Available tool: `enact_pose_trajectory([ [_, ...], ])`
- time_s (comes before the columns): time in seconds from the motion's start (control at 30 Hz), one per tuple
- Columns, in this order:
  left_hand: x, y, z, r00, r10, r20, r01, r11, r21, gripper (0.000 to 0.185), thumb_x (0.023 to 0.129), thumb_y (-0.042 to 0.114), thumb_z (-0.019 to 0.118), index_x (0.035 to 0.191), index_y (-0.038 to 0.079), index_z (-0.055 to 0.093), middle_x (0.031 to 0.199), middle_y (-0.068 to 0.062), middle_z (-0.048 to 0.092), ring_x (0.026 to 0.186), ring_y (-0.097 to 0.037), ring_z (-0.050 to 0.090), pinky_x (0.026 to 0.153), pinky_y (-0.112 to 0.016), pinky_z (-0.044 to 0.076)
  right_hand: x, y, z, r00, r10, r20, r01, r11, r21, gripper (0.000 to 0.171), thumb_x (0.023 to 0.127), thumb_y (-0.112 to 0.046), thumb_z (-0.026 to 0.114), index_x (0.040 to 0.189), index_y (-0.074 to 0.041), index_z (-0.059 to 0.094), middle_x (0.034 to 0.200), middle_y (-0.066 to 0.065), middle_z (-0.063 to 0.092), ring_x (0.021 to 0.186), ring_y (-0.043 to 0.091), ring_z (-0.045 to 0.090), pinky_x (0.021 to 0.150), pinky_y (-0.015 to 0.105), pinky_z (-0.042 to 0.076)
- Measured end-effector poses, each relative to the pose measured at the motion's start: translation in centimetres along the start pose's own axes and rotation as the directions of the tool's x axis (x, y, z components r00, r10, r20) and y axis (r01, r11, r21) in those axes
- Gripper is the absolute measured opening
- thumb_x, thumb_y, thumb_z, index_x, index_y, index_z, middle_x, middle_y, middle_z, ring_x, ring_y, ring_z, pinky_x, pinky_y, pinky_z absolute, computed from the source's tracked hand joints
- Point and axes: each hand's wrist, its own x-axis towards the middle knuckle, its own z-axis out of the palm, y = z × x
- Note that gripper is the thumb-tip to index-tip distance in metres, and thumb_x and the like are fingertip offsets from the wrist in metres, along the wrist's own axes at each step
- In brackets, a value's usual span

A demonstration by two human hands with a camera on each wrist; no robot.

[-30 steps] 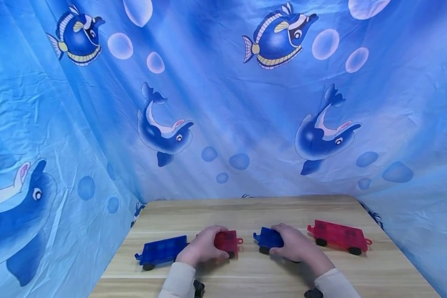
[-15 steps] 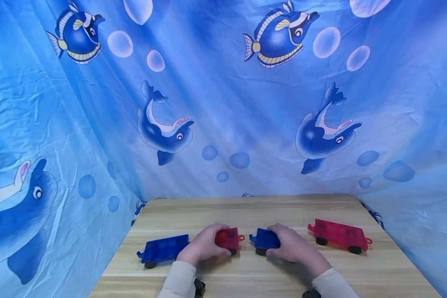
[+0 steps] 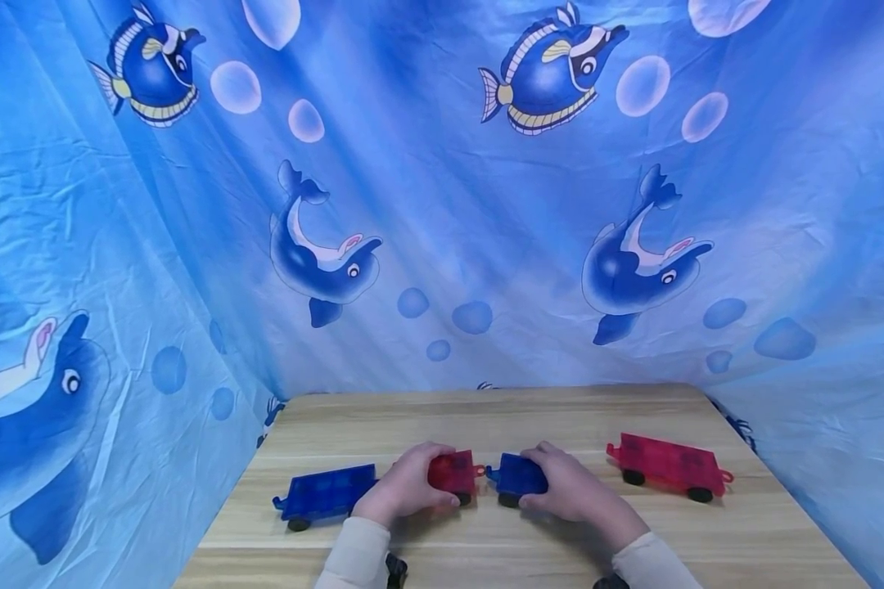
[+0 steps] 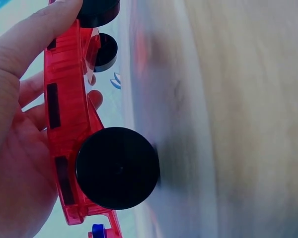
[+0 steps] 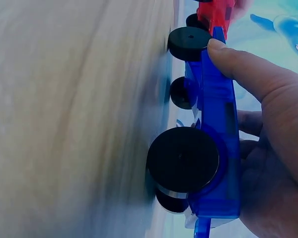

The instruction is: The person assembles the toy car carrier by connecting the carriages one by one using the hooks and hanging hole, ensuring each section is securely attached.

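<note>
Small red car (image 3: 453, 474) gripped by left hand (image 3: 405, 489), small blue car (image 3: 517, 476) gripped by right hand (image 3: 570, 491), mid-table (image 3: 486, 417). Hooks nearly touching, not yet joined. Two long cars left unlinked at sides.

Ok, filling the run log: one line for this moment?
left hand: grips red car | right hand: grips blue car | couplers nearly touching

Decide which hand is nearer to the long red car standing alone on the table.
Right. The right hand, holding the small blue car, is beside the long red car; the left hand lies farther off.
</note>
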Motion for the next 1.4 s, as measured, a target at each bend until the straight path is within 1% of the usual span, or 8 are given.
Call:
enact_pose_trajectory([
  [0.17,0.15,-0.06,0.28,1.000,-0.004,-0.003,0.004,1.000,0.011,0.084,0.064,0.049,0.087,0.137,0.025,0.053,0.122,0.009,0.056,0.106,-0.015,0.054,0.084,-0.042,0.052,0.27,0.02,0.34,1.000,-0.025,-0.011,0.025,1.000,-0.013,0.075,0.075,-0.050,0.079,0.136,-0.015,0.053,0.120,0.004,0.055,0.108,0.025,0.056,0.091,0.050,0.047],
  [0.3,0.17,0.04,0.34,1.000,-0.009,0.001,0.009,1.000,0.003,0.086,0.064,0.049,0.087,0.138,0.022,0.053,0.122,0.008,0.056,0.107,-0.017,0.055,0.084,-0.044,0.052,0.47,0.11,0.53,1.000,-0.004,0.009,0.004,1.000,-0.012,0.077,0.075,-0.053,0.077,0.137,-0.015,0.052,0.121,0.002,0.055,0.109,0.024,0.055,0.090,0.050,0.047],
  [0.5,0.30,-0.03,0.45,1.000,-0.008,-0.003,0.008,1.000,0.008,0.086,0.064,0.050,0.087,0.138,0.023,0.052,0.124,0.008,0.056,0.109,-0.017,0.055,0.085,-0.044,0.052,0.58,0.17,0.65,1.000,-0.012,0.012,0.012,1.000,-0.008,0.078,0.075,-0.053,0.077,0.137,-0.013,0.052,0.121,0.002,0.055,0.108,0.025,0.056,0.090,0.052,0.047],
  [0.73,0.14,-0.02,0.50,1.000,-0.008,-0.004,0.008,1.000,0.009,0.086,0.064,0.049,0.086,0.139,0.022,0.052,0.124,0.008,0.056,0.108,-0.018,0.055,0.084,-0.043,0.052,0.45,0.01,0.62,0.999,-0.002,0.037,0.002,1.000,0.012,0.079,0.075,-0.055,0.076,0.138,-0.015,0.052,0.122,0.001,0.054,0.109,0.024,0.055,0.089,0.052,0.048],
  [0.83,0.05,0.04,0.47,1.000,-0.014,-0.003,0.014,1.000,0.011,0.087,0.064,0.049,0.087,0.139,0.022,0.052,0.124,0.009,0.056,0.108,-0.017,0.055,0.085,-0.044,0.052,0.41,0.05,0.66,0.999,-0.009,0.036,0.009,1.000,0.023,0.079,0.075,-0.054,0.077,0.138,-0.014,0.052,0.121,0.001,0.055,0.109,0.025,0.055,0.088,0.053,0.048],
  [1.0,0.10,0.05,0.42,1.000,-0.004,0.001,0.004,1.000,0.010,0.086,0.065,0.049,0.086,0.140,0.022,0.051,0.124,0.006,0.056,0.109,-0.019,0.055,0.085,-0.045,0.052,0.51,0.23,0.65,0.999,-0.006,0.034,0.005,1.000,0.024,0.079,0.075,-0.053,0.077,0.139,-0.014,0.051,0.122,0.001,0.054,0.110,0.024,0.055,0.090,0.052,0.048],
  [1.23,0.19,0.09,0.41,1.000,0.009,-0.015,-0.008,0.998,0.054,0.086,0.066,0.050,0.085,0.140,0.023,0.051,0.125,0.004,0.057,0.109,-0.020,0.055,0.085,-0.046,0.052,0.52,0.50,0.52,1.000,-0.015,0.010,0.015,1.000,0.022,0.080,0.076,-0.051,0.078,0.140,-0.011,0.050,0.123,0.003,0.055,0.112,0.027,0.055,0.093,0.053,0.046],
  [1.4,0.12,0.23,0.24,0.999,0.010,-0.030,-0.007,0.994,0.111,0.084,0.067,0.049,0.085,0.140,0.024,0.052,0.125,0.003,0.057,0.109,-0.021,0.054,0.085,-0.046,0.052,0.57,0.70,0.49,1.000,-0.024,0.003,0.024,0.999,0.023,0.079,0.076,-0.050,0.078,0.139,-0.012,0.051,0.123,0.001,0.055,0.112,0.025,0.055,0.093,0.051,0.046],
])
